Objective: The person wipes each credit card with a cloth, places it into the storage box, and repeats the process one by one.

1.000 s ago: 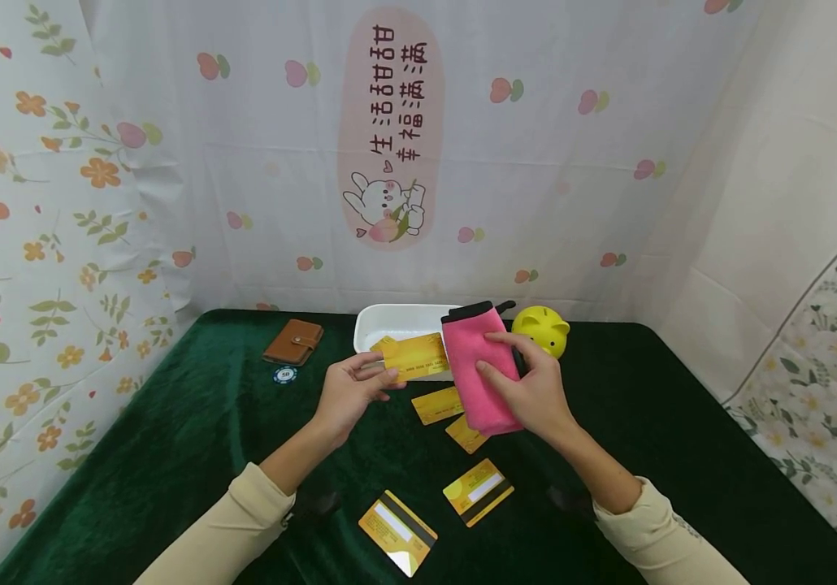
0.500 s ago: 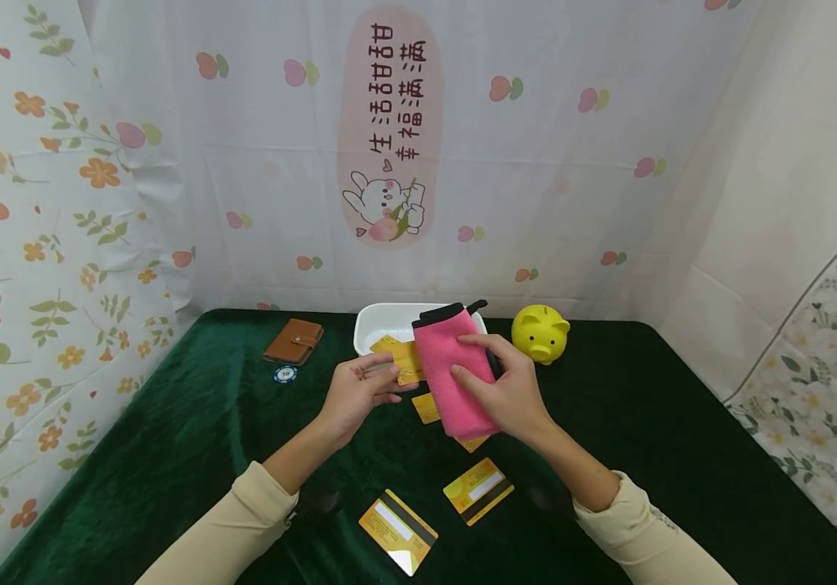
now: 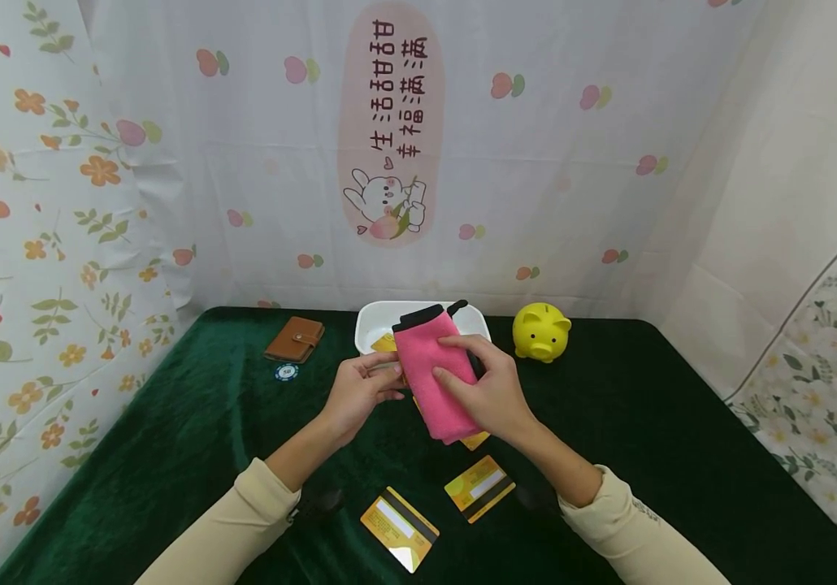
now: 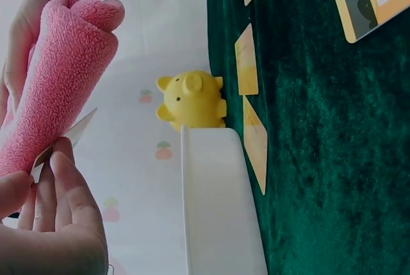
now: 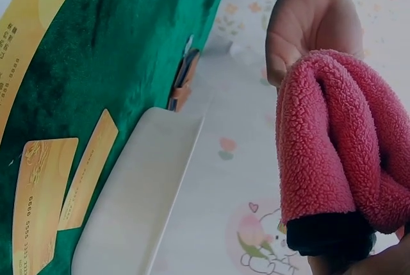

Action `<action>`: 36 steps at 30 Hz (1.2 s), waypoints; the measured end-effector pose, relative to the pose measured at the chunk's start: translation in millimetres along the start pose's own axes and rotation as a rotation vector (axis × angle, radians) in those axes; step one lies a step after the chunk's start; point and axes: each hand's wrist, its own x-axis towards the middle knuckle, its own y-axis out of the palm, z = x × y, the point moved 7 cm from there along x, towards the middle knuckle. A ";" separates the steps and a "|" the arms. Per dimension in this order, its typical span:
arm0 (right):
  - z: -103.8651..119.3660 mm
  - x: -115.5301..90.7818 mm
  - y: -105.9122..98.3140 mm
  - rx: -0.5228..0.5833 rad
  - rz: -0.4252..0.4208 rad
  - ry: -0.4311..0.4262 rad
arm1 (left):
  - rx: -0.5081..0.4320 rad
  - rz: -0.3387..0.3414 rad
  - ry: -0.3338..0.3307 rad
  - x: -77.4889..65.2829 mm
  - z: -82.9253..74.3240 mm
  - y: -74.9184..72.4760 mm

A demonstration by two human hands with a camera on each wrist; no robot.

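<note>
My left hand (image 3: 360,394) pinches a gold bank card (image 4: 82,126) by its edge, thumb against fingers. In the head view most of that card is hidden behind a folded pink towel (image 3: 424,366) with a black trim. The right hand (image 3: 487,386) grips the towel from its right side, thumb across the front. Seen from the left wrist, the card lies right against the plush cloth. Both hands are raised over the middle of the dark green tablecloth (image 3: 243,455), in front of a white tray (image 3: 367,327).
Two gold cards, one at the front (image 3: 400,528) and one farther right (image 3: 480,487), show their magnetic stripes. More cards (image 5: 43,204) lie under the towel, and one (image 3: 385,344) shows at the tray. Also there: a brown wallet (image 3: 296,340), a poker chip (image 3: 287,372), a yellow piggy bank (image 3: 541,333).
The right hand has brought the towel leftward across the card, which is now nearly covered in the head view. The left hand has stayed almost still.
</note>
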 end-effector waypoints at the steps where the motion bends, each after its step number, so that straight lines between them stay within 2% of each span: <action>1: 0.5 0.5 0.3 -0.003 0.000 -0.003 | -0.003 0.000 0.004 -0.1 -0.6 0.0; 7: 0.6 0.3 0.6 -0.043 -0.001 -0.004 | -0.004 -0.013 0.027 -1.1 -2.9 -2.5; 11: -1.0 -1.0 -2.2 -0.063 -0.014 0.007 | 0.013 -0.048 0.044 -1.1 -4.9 -4.8; 21: -16.2 -3.2 -15.4 -0.111 -0.048 0.038 | 0.063 -0.096 0.055 0.3 -5.1 -10.5; 36: -32.8 -4.9 -33.2 -0.159 -0.077 0.093 | 0.028 -0.132 0.028 1.4 -4.6 -15.3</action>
